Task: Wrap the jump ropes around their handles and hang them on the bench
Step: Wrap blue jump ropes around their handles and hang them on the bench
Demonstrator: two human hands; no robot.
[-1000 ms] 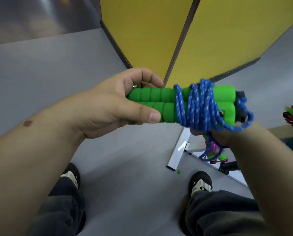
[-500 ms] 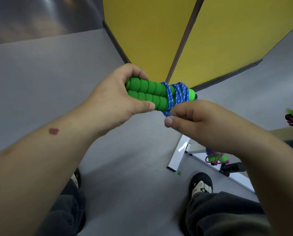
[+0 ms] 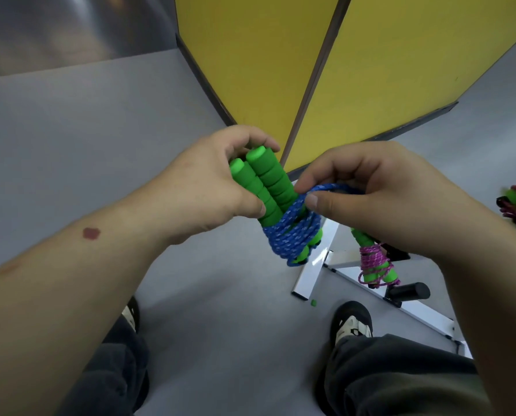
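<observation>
The left hand [image 3: 208,181] has its fingers curled round a pair of ribbed green foam handles [image 3: 265,184] held side by side at the frame's centre, tips toward 11 o'clock. The right hand [image 3: 379,190] pinches a strand of the blue braided rope [image 3: 292,235], which is coiled around the handles' lower half. At 4 o'clock a pink-roped, green-handled bundle [image 3: 373,262] hangs on the white metal bench [image 3: 310,277]; no writing is legible.

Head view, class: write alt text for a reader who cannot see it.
A person's left hand grips two green foam handles while the right hand pinches a loop of blue rope wound round them. Below, a pink-roped jump rope hangs on a white bench frame over grey floor.
</observation>
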